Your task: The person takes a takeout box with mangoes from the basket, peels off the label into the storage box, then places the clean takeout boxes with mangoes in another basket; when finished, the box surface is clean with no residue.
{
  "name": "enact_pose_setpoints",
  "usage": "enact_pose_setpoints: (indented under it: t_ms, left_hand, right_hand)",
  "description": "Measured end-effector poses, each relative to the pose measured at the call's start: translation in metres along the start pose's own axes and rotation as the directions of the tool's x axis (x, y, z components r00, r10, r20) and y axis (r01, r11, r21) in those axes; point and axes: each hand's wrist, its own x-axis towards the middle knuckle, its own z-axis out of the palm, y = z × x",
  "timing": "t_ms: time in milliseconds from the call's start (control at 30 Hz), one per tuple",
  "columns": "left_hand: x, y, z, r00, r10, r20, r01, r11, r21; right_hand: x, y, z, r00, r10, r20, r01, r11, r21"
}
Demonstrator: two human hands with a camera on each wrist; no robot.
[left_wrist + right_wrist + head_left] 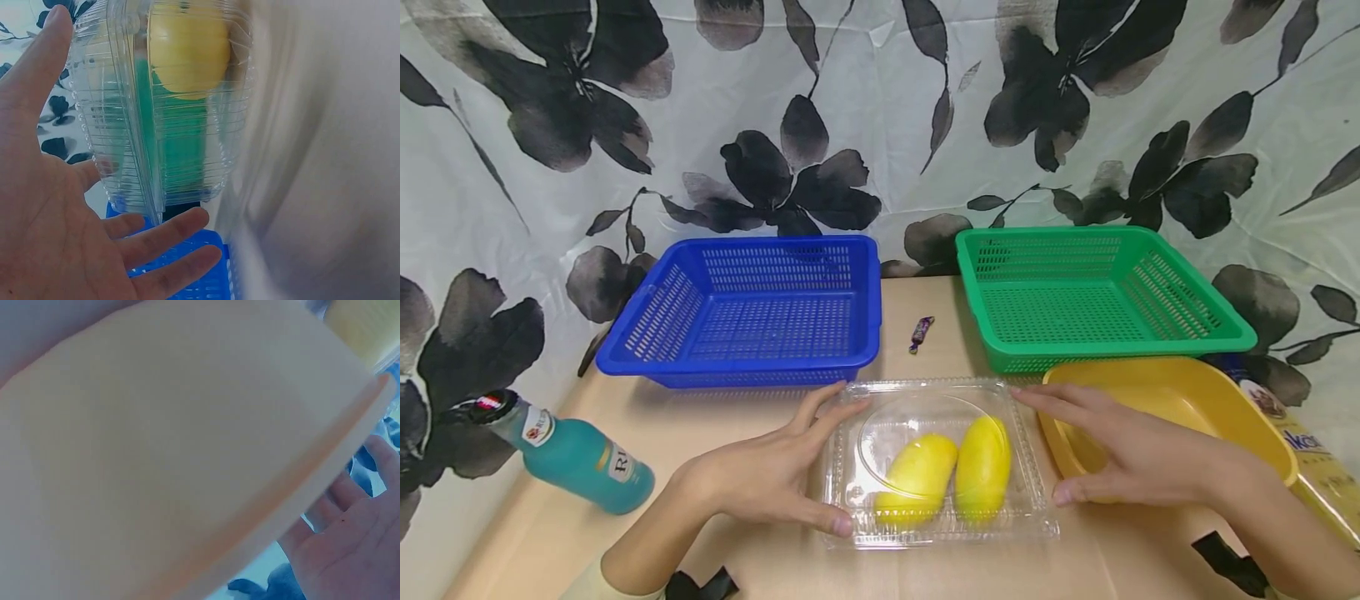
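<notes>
A clear plastic clamshell container [880, 408], its lid down, lies on the table in the head view with two yellow mangoes [983, 467] inside. My left hand [760, 479] is at its left side, fingers extended and thumb near the front left corner; in the left wrist view the palm [56, 206] faces the ridged side wall. My right hand [1138, 450] reaches over the yellow tub [1165, 367], its straight fingertips at the container's back right corner. In the right wrist view the tub's wall [187, 425] covers most of the frame, with part of the hand [356, 544] beyond it.
A blue basket [775, 333] stands back left, a green basket [1105, 308] back right. Between them lies a small wrapped candy [921, 334]. A teal bottle [587, 458] lies at left, a yellow packet [1311, 458] at far right. Floral cloth [887, 100] hangs behind.
</notes>
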Motion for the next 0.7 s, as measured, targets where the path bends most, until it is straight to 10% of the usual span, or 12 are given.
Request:
enact_pose_setpoints:
  t_ms: [700]
  left_hand:
    - [0.002,-0.002,0.002,0.999,0.044,-0.026,-0.043,0.999,0.022]
  right_hand:
    - [0.009,-0.004,0.019,0.998,-0.047,0.033,0.045,0.998,0.051]
